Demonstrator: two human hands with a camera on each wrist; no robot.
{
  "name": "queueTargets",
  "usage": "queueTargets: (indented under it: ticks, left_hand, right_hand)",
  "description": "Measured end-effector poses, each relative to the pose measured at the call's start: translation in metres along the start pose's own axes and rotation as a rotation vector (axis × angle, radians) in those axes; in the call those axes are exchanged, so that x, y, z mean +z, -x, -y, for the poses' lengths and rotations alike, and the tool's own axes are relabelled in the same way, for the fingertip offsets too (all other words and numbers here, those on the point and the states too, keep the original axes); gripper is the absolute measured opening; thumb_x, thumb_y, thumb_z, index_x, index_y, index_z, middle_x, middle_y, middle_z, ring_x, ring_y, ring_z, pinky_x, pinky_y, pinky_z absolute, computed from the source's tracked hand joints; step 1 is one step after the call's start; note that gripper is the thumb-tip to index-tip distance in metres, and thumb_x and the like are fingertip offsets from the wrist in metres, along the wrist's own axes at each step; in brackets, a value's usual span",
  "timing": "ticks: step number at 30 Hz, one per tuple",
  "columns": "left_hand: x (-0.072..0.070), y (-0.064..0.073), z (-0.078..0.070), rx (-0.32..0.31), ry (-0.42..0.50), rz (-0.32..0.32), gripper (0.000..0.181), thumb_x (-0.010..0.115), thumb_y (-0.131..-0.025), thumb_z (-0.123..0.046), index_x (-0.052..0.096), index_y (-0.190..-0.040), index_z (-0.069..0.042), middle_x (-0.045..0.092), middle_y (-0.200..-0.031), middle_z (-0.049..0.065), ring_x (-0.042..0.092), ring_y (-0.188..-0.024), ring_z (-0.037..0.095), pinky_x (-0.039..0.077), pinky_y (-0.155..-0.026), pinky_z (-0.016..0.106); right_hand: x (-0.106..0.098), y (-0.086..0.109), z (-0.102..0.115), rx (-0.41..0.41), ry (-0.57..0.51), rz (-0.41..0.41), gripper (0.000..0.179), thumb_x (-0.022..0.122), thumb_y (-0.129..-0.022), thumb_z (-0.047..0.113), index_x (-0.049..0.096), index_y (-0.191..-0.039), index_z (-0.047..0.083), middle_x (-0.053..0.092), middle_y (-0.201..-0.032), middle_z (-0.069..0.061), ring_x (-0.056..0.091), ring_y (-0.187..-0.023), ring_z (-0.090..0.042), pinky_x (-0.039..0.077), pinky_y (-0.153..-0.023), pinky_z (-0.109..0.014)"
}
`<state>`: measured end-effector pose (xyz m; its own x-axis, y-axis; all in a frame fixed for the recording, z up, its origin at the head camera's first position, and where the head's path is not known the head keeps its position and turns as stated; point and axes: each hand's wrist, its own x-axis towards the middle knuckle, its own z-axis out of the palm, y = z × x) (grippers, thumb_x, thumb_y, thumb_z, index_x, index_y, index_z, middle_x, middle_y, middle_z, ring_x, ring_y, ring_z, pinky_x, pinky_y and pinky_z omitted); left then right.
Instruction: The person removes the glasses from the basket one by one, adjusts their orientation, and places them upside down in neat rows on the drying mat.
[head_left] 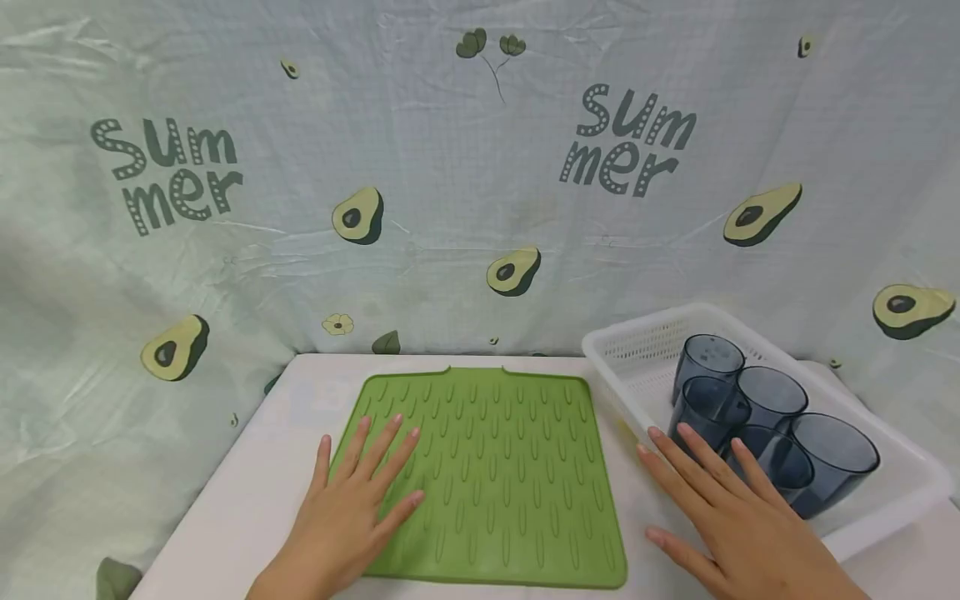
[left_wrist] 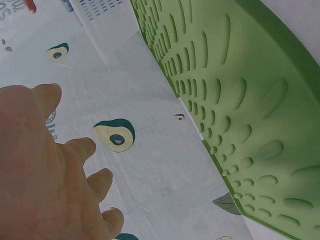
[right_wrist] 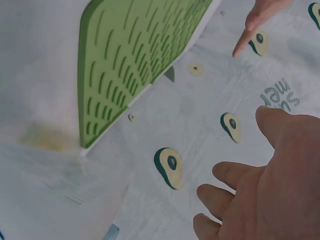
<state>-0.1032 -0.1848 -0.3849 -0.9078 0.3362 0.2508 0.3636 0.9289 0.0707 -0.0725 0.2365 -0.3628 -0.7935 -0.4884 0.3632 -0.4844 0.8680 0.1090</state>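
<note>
A green ridged silicone mat [head_left: 495, 475] lies flat on the white table. My left hand [head_left: 352, 500] is over the mat's left edge, palm down with fingers spread and nothing in it. Over the table right of the mat is my right hand [head_left: 750, 517], also spread and holding nothing; its fingertips overlap the near side of a white plastic basket [head_left: 645, 350] in the head view. Inside the basket stand several dark blue-grey clear cups [head_left: 832, 450], mouths up, grouped together. Both wrist views show fingers [left_wrist: 102, 182] apart from the mat.
Behind the table hangs a pale cloth [head_left: 450, 167] printed with avocados and lettering. The basket takes up the table's right side, up against the cloth. White tabletop [head_left: 247, 492] shows left of the mat.
</note>
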Motion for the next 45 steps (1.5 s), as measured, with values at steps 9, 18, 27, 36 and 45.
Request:
queueTargets:
  ticks: [9, 18, 27, 36, 45]
  left_hand:
    - [-0.001, -0.006, 0.003, 0.020, -0.045, -0.005, 0.068, 0.041, -0.104, -0.061, 0.025, -0.163, -0.032, 0.013, -0.170, -0.006, 0.008, -0.157, 0.031, -0.016, -0.122, 0.054]
    - [-0.003, -0.008, 0.001, 0.046, -0.035, -0.005, 0.067, 0.043, -0.104, -0.060, 0.027, -0.162, -0.033, 0.015, -0.170, -0.005, 0.009, -0.156, 0.033, -0.012, -0.122, 0.058]
    - [-0.008, -0.016, -0.001, 0.100, -0.051, -0.030, 0.067, 0.041, -0.104, -0.061, 0.028, -0.162, -0.032, 0.017, -0.170, -0.005, 0.008, -0.157, 0.031, -0.004, -0.123, 0.062]
    - [-0.009, -0.011, 0.004, 0.106, -0.077, -0.021, 0.066, 0.040, -0.105, -0.061, 0.024, -0.163, -0.034, 0.015, -0.170, -0.006, 0.009, -0.156, 0.032, -0.011, -0.122, 0.059]
    - [-0.004, -0.009, 0.002, 0.134, -0.087, -0.040, 0.065, 0.040, -0.105, -0.060, 0.025, -0.163, -0.034, 0.017, -0.170, -0.005, 0.008, -0.156, 0.032, -0.010, -0.123, 0.057]
  right_hand:
    - [-0.011, -0.005, -0.006, 0.054, 0.020, 0.095, 0.078, 0.056, -0.096, 0.064, 0.030, -0.161, 0.030, 0.027, -0.167, 0.004, -0.013, -0.153, -0.004, -0.020, -0.122, -0.039]
    - [-0.031, -0.016, -0.017, 0.009, 0.011, 0.105, 0.077, 0.056, -0.098, 0.059, 0.027, -0.162, 0.028, 0.023, -0.168, 0.003, -0.004, -0.157, -0.014, -0.019, -0.122, -0.036]
    - [-0.047, -0.048, -0.063, -0.030, -0.068, 0.196, 0.072, 0.060, -0.101, 0.048, 0.030, -0.162, 0.025, 0.033, -0.164, -0.006, 0.019, -0.154, -0.034, -0.002, -0.126, -0.051]
    - [-0.063, -0.085, -0.116, -0.009, -0.164, 0.370, 0.069, 0.064, -0.100, 0.042, 0.035, -0.160, 0.022, 0.034, -0.163, -0.013, 0.024, -0.150, -0.043, 0.030, -0.110, -0.072]
    - [-0.058, -0.104, -0.152, -0.037, -0.248, 0.440, 0.074, 0.070, -0.096, 0.042, 0.036, -0.159, 0.020, 0.035, -0.160, -0.022, 0.035, -0.144, -0.048, 0.040, -0.104, -0.069]
